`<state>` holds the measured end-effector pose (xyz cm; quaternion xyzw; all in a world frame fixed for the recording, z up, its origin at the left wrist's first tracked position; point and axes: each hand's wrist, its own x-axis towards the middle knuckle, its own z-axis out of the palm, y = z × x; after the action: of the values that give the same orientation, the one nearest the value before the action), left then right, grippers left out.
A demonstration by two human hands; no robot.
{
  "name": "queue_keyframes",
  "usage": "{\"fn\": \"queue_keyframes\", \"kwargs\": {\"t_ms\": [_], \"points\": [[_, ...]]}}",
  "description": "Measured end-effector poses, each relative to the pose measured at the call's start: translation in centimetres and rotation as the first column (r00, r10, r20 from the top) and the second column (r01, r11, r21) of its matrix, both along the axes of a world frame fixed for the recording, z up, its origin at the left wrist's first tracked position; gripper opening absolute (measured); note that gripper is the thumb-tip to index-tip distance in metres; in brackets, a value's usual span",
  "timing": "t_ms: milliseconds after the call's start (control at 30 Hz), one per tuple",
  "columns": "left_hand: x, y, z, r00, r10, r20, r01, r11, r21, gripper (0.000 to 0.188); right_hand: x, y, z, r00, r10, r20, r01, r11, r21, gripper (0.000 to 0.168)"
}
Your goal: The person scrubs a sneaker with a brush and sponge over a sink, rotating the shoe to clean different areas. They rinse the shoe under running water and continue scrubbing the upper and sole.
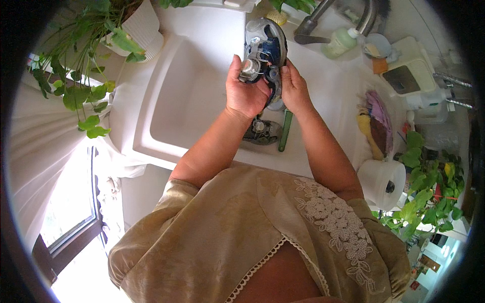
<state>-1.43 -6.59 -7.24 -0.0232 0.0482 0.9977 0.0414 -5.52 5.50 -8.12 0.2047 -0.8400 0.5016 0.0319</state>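
A dark blue and grey sandal point(274, 49) with elastic cords is held up over a white sink point(178, 110). My left hand point(246, 92) lies palm up under its strap end, thumb raised at the left side. From the right, my right hand point(295, 89) grips the sole edge. Some of its fingers are hidden behind the sandal. A second sandal point(265, 133) lies in the sink's right part, nearer my body and partly covered by my left forearm. Beside it is a green handle point(286, 130), whose far end is hidden.
A grey faucet point(308, 28) and a green soap bottle point(340, 42) stand at the back right. Cloths point(379, 121) hang over the right side near a white bucket point(380, 183). A white planter point(142, 32) with trailing leaves is at back left. A yellow sponge point(278, 17) sits behind.
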Motion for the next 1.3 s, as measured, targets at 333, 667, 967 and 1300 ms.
{"fn": "queue_keyframes", "kwargs": {"t_ms": [333,667,967,1300], "points": [[0.2,1.3,-0.3,0.994,-0.1,0.053,0.109,0.97,-0.218,0.044,-4.8,-0.7,-0.6,0.969,-0.16,0.19,0.191,0.969,-0.16,0.06],[0.5,0.6,-1.2,0.986,-0.165,-0.002,0.158,0.949,-0.271,0.049,-6.2,-2.2,3.1,0.975,-0.223,0.007,0.223,0.974,-0.048,0.06],[0.5,1.2,-1.3,0.973,-0.22,0.07,0.231,0.92,-0.316,0.04,-4.4,-0.1,0.2,0.93,-0.245,0.275,0.322,0.904,-0.281,0.059],[1.0,1.2,-0.2,0.981,-0.123,0.153,0.195,0.706,-0.681,0.035,-8.5,-0.9,6.4,0.995,-0.098,-0.034,0.103,0.894,0.436,0.05]]}}
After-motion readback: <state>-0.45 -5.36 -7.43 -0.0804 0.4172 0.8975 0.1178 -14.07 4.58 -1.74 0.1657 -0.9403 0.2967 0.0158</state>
